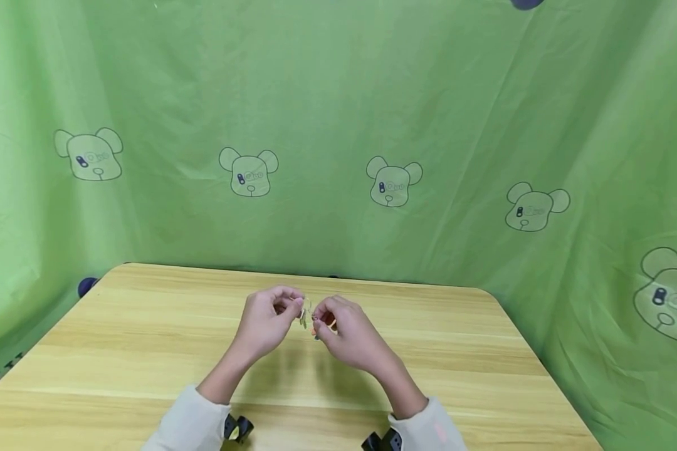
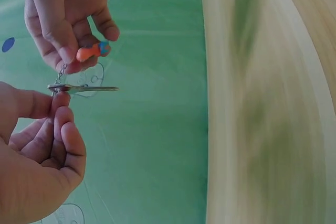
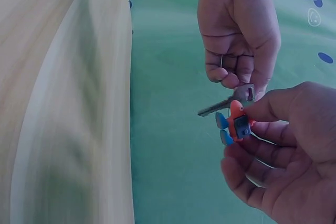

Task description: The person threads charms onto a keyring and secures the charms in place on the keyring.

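Note:
Both hands are raised over the wooden table, close together. My left hand (image 1: 265, 322) pinches the head end of a metal key (image 2: 92, 88) between thumb and fingers, and the blade points outward. A thin ring (image 1: 308, 305) shows between the hands in the head view. My right hand (image 1: 350, 332) pinches a small orange and blue figure charm (image 3: 239, 121) near its chain. That short chain (image 2: 61, 72) runs from the right fingertips down to the key's head. Fingers partly hide the ring and the joint between key and chain.
The light wooden table (image 1: 146, 351) spreads below both hands. A green cloth (image 1: 327, 94) with printed bear heads hangs behind and at the sides. Black wrist camera mounts (image 1: 239, 429) sit at the sleeve cuffs.

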### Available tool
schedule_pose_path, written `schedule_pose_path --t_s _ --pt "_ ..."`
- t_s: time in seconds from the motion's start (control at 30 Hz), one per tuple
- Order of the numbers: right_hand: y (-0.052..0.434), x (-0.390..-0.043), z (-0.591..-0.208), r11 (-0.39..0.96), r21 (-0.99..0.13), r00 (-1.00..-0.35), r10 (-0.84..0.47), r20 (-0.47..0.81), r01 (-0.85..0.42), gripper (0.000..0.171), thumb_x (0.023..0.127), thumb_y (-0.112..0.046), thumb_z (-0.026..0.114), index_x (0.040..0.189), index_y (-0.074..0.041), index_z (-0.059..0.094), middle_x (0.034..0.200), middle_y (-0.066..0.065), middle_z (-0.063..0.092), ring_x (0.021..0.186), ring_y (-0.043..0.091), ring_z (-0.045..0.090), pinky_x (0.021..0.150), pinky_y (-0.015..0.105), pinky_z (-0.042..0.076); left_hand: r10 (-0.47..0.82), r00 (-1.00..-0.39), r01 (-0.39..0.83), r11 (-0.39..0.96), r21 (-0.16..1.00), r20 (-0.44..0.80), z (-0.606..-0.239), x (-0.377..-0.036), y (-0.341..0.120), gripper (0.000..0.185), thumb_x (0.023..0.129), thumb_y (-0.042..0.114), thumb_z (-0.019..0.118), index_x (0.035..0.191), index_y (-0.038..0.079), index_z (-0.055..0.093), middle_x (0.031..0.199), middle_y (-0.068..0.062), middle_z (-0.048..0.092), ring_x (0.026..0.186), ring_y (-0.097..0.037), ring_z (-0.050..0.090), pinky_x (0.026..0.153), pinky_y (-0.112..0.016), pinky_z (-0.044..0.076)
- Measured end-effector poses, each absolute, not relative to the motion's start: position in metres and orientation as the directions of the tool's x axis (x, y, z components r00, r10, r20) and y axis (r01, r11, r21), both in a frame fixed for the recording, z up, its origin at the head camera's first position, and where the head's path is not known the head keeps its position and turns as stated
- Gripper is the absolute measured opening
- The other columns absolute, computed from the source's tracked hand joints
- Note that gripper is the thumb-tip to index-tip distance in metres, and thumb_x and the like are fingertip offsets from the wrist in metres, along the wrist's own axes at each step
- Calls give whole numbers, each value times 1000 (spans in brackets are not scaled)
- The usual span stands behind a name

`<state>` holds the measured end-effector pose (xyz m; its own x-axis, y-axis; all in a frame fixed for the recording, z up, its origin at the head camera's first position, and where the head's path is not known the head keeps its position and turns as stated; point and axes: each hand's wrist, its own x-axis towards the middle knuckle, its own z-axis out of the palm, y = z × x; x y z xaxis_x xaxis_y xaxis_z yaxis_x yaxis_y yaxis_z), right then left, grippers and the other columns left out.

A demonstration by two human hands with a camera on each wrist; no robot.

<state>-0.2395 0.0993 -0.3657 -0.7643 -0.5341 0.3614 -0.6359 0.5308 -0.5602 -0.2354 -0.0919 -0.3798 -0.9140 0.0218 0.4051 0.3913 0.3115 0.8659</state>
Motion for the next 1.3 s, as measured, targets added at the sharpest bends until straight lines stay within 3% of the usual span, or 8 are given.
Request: schedule_pose_path --t_s 0.1,0.27,0.43,0.67,0.93,1.3 --pt "100 -242 -368 536 -566 -764 -563 314 -627 5 97 -2 61 94 -5 64 88 -4 63 82 10 63 71 25 55 62 -925 372 336 865 374 -384 -239 -95 6 94 2 70 97 3 75 75 0 71 69 -22 66 61 -27 53" --pt "102 -247 -375 543 -586 -757 -622 200 -601 4 97 -2 61 95 -2 64 83 -3 64 75 8 61 65 24 54 182 -929 370 420 829 323 -393 -246 -101 6 94 0 68 94 3 73 72 0 68 63 -14 62 56 -25 49" --pt "105 -252 -385 554 -607 -720 -693 43 -569 9 96 2 62 91 -6 64 79 -2 67 68 6 57 62 22 51 320 -924 347 469 812 210 -404 -251 -105 11 91 -5 63 94 -2 72 71 -4 69 62 -17 63 52 -26 48" --pt "109 -253 -396 600 -596 -669 -731 -137 -534 15 95 0 68 85 -10 64 75 -7 65 64 4 56 63 20 48 444 -882 409 559 722 156 -418 -250 -100 17 82 -10 59 87 1 72 68 3 64 55 -9 52 49 -23 42" --pt "110 -255 -403 639 -570 -639 -731 -240 -517 19 92 4 68 82 -13 65 75 -6 67 66 5 59 68 20 50 492 -867 403 598 693 80 -425 -245 -93 10 88 -4 69 85 5 70 66 4 61 56 -10 53 51 -24 45" --pt "115 -256 -405 688 -555 -642 -696 -321 -468 21 89 3 71 78 -13 66 70 -6 67 60 3 52 57 17 40 518 -854 402 603 689 44 -432 -240 -83 17 88 -7 66 80 8 68 64 4 62 51 -6 48 48 -19 37"
